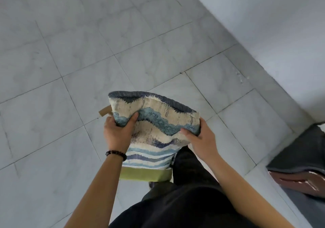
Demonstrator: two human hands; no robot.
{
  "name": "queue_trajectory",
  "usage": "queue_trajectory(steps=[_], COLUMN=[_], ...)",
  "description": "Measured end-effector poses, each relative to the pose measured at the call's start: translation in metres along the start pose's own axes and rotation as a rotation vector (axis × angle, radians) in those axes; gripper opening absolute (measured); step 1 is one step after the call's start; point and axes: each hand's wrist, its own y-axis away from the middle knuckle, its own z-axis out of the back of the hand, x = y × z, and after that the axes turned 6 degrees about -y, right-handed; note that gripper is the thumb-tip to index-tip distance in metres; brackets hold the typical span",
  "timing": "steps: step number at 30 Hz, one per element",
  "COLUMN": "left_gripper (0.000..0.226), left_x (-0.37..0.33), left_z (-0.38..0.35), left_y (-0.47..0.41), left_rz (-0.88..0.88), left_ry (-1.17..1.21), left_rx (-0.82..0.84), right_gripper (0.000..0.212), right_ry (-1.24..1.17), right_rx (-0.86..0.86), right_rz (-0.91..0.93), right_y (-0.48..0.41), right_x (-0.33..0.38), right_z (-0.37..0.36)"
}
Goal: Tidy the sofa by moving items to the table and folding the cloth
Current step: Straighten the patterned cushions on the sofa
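Standing over the grey marble floor (70, 60), the person grips the wave-patterned cloth (158, 120) at either side with the left hand (118, 134) and the right hand (200, 140), thumbs on its front, its green band (146, 174) hanging lowest.

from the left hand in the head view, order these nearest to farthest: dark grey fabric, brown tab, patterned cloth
1. patterned cloth, gripped by the left hand
2. brown tab, just past the hand, left side
3. dark grey fabric, far right edge

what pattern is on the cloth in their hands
Wavy bands of blue, navy and cream run across the cloth; it shows best in the head view.
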Motion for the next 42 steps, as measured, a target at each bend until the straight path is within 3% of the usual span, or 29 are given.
queue_trajectory(steps=[4,10,15,20,23,29,32,36,42], left_gripper=[0.050,0.061,0.084,0.061,0.057,0.053,0.059,0.060,0.059], left_x=[-0.030,-0.081,-0.107,-0.110,-0.098,-0.053,-0.041,-0.039,-0.054], left_z=[-0.006,-0.035,-0.067,-0.109,-0.133,-0.157,-0.175,-0.191,-0.244], left_y=[0.034,0.108,0.193,0.317,0.401,0.563,0.634,0.703,0.767], left_rz=[-0.152,-0.376,-0.559,-0.644,-0.668,-0.605,-0.515,-0.434,-0.308], left_ry=[0.131,0.256,0.131,0.175,0.253,0.351,0.411,0.454,0.460], left_rx=[0.200,0.438,0.709,0.640,0.748,0.956,1.038,1.147,1.347], right_gripper=[0.039,0.047,0.045,0.054,0.062,0.102,0.104,0.105,0.148], right_ry=[-0.049,-0.125,-0.234,-0.303,-0.313,-0.453,-0.604,-0.692,-0.516], right_rx=[-0.187,-0.555,-0.784,-0.972,-1.111,-1.315,-1.279,-1.170,-1.115], right_rz=[0.097,0.182,0.200,0.243,0.183,-0.090,-0.216,-0.219,-0.211], right_y=[0.058,0.134,0.207,0.300,0.360,0.490,0.542,0.586,0.601], right_x=[-0.005,-0.017,-0.042,-0.095,-0.147,-0.256,-0.305,-0.351,-0.428], right_z=[0.042,0.113,0.173,0.224,0.253,0.305,0.321,0.340,0.409])
